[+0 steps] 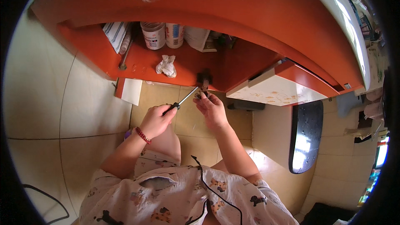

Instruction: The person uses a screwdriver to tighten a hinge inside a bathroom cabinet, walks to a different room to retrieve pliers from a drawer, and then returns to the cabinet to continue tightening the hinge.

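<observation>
My left hand [157, 121], with a red bead bracelet on its wrist, is closed round the black handle of a screwdriver [185, 96]. Its metal shaft slants up to the right, and the tip reaches a small dark metal fitting [204, 86] that looks like a cabinet hinge. The fingers of my right hand [211, 110] pinch this fitting at the front edge of an open orange cabinet [189, 64]. Whether the fitting is still fastened to the cabinet I cannot tell. A crumpled white tissue [167, 66] lies on the cabinet floor, left of the fitting.
Inside the cabinet stand a white tub [153, 36], a white bottle [174, 35] and a pale packet [197, 38]. A white drawer front [275, 88] with a floral pattern juts out at right. Beyond it stands a dark glossy panel [307, 135]. A black cable [52, 203] lies at lower left.
</observation>
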`<state>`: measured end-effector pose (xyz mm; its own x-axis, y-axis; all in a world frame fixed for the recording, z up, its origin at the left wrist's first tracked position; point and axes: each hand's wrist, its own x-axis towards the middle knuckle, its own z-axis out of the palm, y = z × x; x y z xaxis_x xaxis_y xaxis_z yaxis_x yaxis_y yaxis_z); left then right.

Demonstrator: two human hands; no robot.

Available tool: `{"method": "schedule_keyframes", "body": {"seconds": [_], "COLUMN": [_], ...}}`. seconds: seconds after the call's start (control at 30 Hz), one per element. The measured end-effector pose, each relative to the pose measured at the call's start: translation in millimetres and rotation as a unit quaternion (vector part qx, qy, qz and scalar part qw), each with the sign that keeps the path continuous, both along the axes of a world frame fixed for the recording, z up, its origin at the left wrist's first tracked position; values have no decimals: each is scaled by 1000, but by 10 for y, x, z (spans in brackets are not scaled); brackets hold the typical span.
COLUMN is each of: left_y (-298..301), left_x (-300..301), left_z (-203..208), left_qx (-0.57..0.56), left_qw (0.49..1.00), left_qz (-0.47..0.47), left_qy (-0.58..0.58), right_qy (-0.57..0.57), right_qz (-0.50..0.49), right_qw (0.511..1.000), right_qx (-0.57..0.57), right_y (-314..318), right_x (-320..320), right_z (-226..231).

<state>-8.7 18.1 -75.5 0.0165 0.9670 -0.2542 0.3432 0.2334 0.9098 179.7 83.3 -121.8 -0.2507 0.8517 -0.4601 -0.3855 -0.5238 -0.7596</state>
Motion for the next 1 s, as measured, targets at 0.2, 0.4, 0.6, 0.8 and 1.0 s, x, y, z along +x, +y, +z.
{"method": "schedule_keyframes", "body": {"seconds": [0.2,0.4,0.6,0.8,1.0], "left_y": [85,104,76,381,269], "left_x": [47,154,199,-115,-37], "left_z": [-93,-245,-479,-105,-412], "left_qx": [-5,-97,28,25,91], "left_qw": [999,978,995,992,993], "left_qz": [-23,31,26,-114,-38], "left_qy": [-22,-180,-89,51,72], "right_qy": [-91,-102,-53,-14,-26], "right_qz": [18,8,-6,2,23], "right_qw": [996,995,999,999,999], "right_qx": [12,4,-7,-31,-17], "right_y": [24,20,9,37,53], "right_x": [-19,-54,-37,-10,13], "right_z": [79,107,73,72,54]}}
